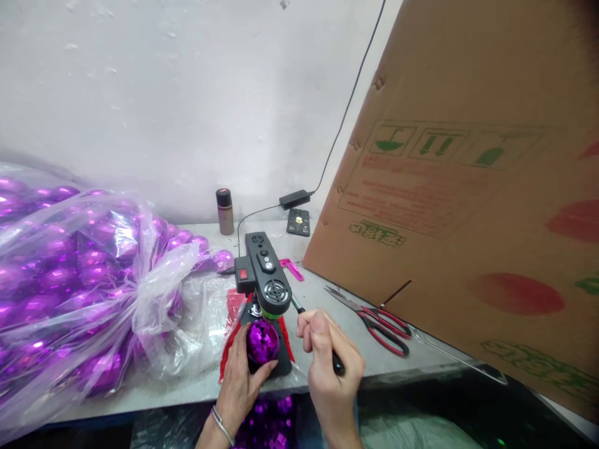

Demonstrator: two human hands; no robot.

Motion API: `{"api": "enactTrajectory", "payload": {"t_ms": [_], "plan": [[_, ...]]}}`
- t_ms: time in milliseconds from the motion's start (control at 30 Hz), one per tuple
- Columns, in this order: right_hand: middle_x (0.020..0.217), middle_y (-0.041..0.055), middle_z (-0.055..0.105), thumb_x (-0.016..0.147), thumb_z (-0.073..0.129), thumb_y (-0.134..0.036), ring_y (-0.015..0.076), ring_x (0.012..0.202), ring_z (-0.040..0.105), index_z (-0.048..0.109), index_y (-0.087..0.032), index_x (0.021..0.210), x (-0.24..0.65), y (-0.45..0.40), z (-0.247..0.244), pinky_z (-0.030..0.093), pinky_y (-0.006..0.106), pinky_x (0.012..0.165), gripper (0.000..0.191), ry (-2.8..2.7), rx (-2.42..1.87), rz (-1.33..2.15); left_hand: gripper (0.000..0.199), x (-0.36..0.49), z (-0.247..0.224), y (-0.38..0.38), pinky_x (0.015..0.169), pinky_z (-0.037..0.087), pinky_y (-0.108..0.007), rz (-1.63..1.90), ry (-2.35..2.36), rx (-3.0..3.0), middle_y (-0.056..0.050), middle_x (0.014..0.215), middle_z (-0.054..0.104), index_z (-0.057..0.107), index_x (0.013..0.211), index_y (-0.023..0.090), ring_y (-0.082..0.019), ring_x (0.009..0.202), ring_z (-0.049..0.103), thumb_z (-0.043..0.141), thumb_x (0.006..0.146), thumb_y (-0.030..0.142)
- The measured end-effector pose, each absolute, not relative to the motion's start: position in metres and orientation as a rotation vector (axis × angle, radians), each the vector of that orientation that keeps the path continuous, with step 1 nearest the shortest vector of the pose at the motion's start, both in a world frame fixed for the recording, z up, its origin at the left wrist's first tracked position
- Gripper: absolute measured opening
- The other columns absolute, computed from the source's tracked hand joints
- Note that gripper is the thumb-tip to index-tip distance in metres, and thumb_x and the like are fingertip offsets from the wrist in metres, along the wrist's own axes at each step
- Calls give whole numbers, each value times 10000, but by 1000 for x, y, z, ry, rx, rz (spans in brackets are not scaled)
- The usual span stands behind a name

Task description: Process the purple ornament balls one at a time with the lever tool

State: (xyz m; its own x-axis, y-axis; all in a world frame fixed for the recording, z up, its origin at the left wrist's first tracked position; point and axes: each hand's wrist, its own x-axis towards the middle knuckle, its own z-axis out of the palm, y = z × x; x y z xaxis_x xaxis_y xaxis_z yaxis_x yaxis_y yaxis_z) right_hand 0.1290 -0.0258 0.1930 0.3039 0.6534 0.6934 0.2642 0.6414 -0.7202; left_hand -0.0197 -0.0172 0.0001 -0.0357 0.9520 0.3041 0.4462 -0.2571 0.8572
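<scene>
A shiny purple ball (pixel 262 342) sits on the dark base of a small black machine (pixel 267 271), beneath its round head. My left hand (pixel 241 380), with a bracelet at the wrist, holds the ball from the left and front between fingers and thumb. To the right, my right hand (pixel 330 362) is wrapped round a black handle (pixel 339 364), whose metal shaft runs up toward the machine's head. Whether the shaft's tip touches the machine is hidden. Red material (pixel 234 308) lies under the base.
Purple balls in a clear plastic bag (pixel 93 274) fill the left. Red-handled scissors (pixel 384 324) lie right of my right hand, before a large cardboard box (pixel 458 187). A small bottle (pixel 225 212), a power adapter (pixel 294 199) and a black card-like object (pixel 298 222) stand behind.
</scene>
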Motion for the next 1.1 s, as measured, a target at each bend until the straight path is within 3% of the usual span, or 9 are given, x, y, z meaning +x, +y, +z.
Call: {"api": "enactTrajectory", "payload": {"t_ms": [133, 300, 700, 1100], "plan": [[681, -32, 534, 1182, 487, -214, 122, 622, 540, 523, -230, 743, 129, -26, 193, 428, 266, 613, 440, -1279, -899, 301, 772, -20, 11, -16, 1236, 544, -677, 1200, 1447, 1702, -222, 1555, 690, 569, 1528, 206, -463, 1472, 661, 833, 865, 500], [664, -28, 542, 1185, 482, -232, 125, 601, 545, 519, -233, 730, 128, -26, 196, 428, 272, 583, 456, -1285, -893, 259, 748, -10, 22, 4, 1241, 524, -682, 1192, 1522, 1601, -200, 1398, 767, 628, 1436, 200, -456, 1382, 711, 827, 797, 534], [640, -35, 521, 1134, 501, -132, 145, 607, 596, 523, -233, 744, 126, -26, 161, 422, 288, 579, 403, -1206, -804, 205, 876, -1, -4, 9, 1243, 501, -696, 1220, 1578, 1538, -212, 1416, 735, 642, 1416, 175, -489, 1396, 672, 886, 634, 488], [647, -26, 561, 1138, 515, -192, 153, 598, 611, 534, -233, 751, 122, -24, 132, 414, 300, 580, 389, -1137, -775, 202, 858, 1, -3, 7, 1250, 490, -694, 1229, 1569, 1507, -202, 1405, 757, 644, 1395, 190, -488, 1389, 680, 879, 621, 480]]}}
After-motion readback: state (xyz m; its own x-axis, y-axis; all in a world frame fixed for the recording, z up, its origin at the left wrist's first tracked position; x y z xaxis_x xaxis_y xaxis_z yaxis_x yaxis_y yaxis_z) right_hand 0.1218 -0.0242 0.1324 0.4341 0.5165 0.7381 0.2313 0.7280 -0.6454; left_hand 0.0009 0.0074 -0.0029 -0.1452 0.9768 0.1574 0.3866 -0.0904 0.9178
